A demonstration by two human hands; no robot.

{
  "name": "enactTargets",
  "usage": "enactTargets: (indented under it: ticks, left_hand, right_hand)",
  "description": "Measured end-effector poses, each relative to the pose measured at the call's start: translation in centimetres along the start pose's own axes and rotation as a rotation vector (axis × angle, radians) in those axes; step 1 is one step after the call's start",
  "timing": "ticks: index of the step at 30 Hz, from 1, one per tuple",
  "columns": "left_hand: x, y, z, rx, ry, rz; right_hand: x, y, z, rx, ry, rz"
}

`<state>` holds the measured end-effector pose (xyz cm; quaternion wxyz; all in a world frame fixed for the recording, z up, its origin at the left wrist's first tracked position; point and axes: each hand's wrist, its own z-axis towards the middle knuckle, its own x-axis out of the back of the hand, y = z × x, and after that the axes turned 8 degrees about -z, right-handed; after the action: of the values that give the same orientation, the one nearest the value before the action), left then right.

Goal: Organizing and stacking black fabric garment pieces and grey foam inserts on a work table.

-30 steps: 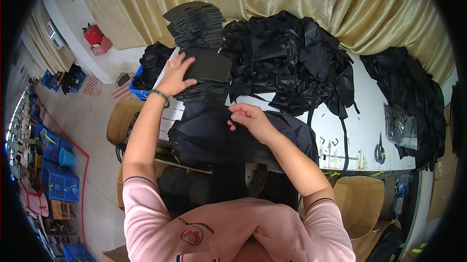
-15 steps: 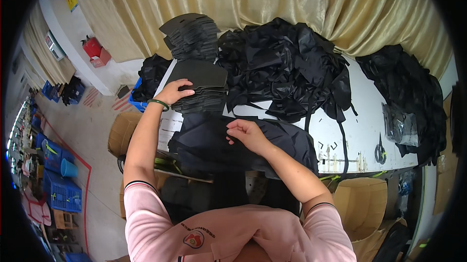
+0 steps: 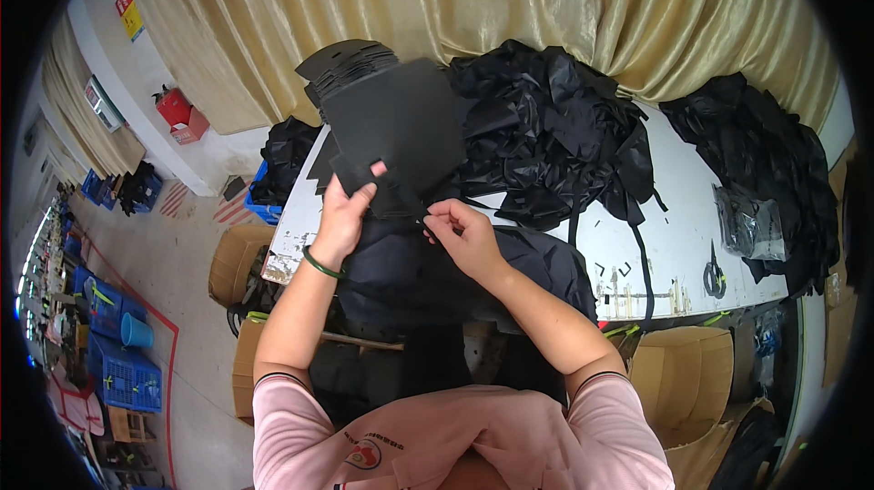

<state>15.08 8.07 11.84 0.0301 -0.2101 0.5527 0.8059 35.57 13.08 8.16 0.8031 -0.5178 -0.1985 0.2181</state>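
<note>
A worker in a pink short-sleeved shirt (image 3: 473, 426) grips a flat, dark grey, round-cornered panel (image 3: 401, 117) at a white tabletop (image 3: 655, 258), just left of a broad heap of crumpled, glossy black fabric (image 3: 555, 126). The left hand (image 3: 342, 226), a dark green bangle (image 3: 324, 264) at its wrist, is closed on the panel's near left part, thumb on top and one fingertip showing through a slot. From that grip the panel reaches away from the worker and toward the heap, its long axis apparently pointing at the far side with a slight lean to the right; the fisheye bend makes the exact angle hard to judge.

The right hand (image 3: 466, 237), on the near side of the heap, has its fingers curled and its thumb and forefinger drawn almost together beside the panel's near right corner. Whether it pinches anything, this onlooker cannot tell. The left is the nearer, already in contact.

A layered stack of dark grey sheets (image 3: 346, 60) stands left of the heap, partly behind the panel; smooth black cloth (image 3: 410, 276) lies on the heap's near side, beneath both hands.
</note>
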Motion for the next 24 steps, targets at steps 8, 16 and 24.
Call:
enactTargets:
  ticks: [8, 16, 24]
  left_hand:
    - [-2.4, -1.7, -1.1, -0.093, -0.108, 0.122]
    - [-0.3, 0.2, -3.5, -0.035, -0.243, 0.562]
    - [-5.4, 3.5, -3.3, -0.76, -0.589, 1.315]
  right_hand:
    - [1.3, -0.2, -1.7, -0.111, 0.083, -0.004]
    - [-0.4, -0.3, -0.7, -0.056, -0.041, 0.204]
    - [9.3, -5.4, -3.2, -0.032, -0.519, 0.473]
